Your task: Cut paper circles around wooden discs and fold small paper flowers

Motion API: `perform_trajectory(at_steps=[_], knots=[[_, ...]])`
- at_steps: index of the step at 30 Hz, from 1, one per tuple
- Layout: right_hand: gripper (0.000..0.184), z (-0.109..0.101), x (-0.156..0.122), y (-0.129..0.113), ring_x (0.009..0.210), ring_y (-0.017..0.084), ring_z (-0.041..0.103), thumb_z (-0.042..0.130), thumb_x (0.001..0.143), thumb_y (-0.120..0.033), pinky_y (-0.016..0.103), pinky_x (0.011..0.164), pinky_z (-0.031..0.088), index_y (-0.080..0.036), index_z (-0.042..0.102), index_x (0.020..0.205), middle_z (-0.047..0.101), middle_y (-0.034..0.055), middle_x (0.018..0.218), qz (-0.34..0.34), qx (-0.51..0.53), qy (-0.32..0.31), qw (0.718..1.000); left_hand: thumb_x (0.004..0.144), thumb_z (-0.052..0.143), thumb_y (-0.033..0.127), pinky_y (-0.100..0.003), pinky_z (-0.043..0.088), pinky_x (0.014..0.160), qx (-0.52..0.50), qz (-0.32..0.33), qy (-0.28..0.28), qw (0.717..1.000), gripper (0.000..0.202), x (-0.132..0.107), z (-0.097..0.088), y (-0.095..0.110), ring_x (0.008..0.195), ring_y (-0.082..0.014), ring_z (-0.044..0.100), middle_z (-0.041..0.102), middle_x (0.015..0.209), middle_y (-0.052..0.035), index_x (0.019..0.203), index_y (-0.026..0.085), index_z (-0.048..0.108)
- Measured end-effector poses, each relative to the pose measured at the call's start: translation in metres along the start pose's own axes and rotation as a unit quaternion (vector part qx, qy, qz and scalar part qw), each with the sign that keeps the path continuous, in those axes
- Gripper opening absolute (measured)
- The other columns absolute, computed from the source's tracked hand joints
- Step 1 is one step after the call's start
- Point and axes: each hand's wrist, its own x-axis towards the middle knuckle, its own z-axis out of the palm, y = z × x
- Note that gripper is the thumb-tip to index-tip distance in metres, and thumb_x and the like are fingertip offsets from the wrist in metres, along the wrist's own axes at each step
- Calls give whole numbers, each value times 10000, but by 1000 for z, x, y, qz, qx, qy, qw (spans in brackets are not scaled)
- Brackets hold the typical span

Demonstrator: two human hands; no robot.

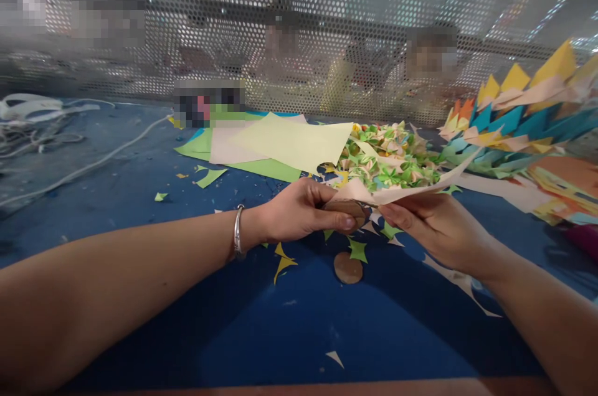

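Note:
My left hand (303, 209), a silver bangle (238, 231) on its wrist, is closed in a pinch on a flat brown piece (348, 207) pressed against the edge of a pale pink paper sheet (420, 187). My right hand (432, 225) holds the same sheet from underneath, fingers curled below it and thumb hidden. The sheet is held almost level a little above the blue table (261, 321). A second round brown disc (348, 268) lies on the table just below my hands, among small green and yellow paper scraps (357, 251).
Loose yellow, pink and green sheets (289, 141) lie behind my hands, beside a heap of small folded paper flowers (392, 159). Fanned stacks of coloured paper (514, 116) fill the right. White cords (42, 128) lie at left. A perforated metal screen (299, 41) closes the back, with people behind it.

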Motion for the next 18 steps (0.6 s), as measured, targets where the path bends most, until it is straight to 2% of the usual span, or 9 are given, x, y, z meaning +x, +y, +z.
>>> perform_trajectory(at_steps=[2, 8, 18], knots=[[380, 0, 0, 0, 751, 207, 646, 434, 988, -498, 313, 682, 493, -249, 686, 851, 720, 37, 798, -6, 4, 2, 1000, 774, 742, 150, -253, 489, 747, -3, -6, 2, 1000, 78, 0, 1, 1, 723, -102, 595, 706, 758, -19, 834, 113, 774], [455, 1, -2, 0, 651, 182, 589, 408, 991, -521, 292, 597, 456, -237, 612, 701, 636, 31, 676, 18, -5, -7, 1000, 752, 753, 150, -268, 498, 762, -20, -17, 13, 1000, 81, 1, 2, 1, 725, -109, 603, 723, 759, -15, 827, 136, 780], [493, 2, -3, -1, 546, 139, 523, 429, 969, -585, 247, 496, 403, -208, 658, 747, 593, 9, 598, 24, -3, 2, 1000, 728, 758, 145, -255, 486, 715, -6, -20, 8, 1000, 114, 0, 1, 1, 701, -106, 598, 714, 741, -10, 839, 130, 776]])
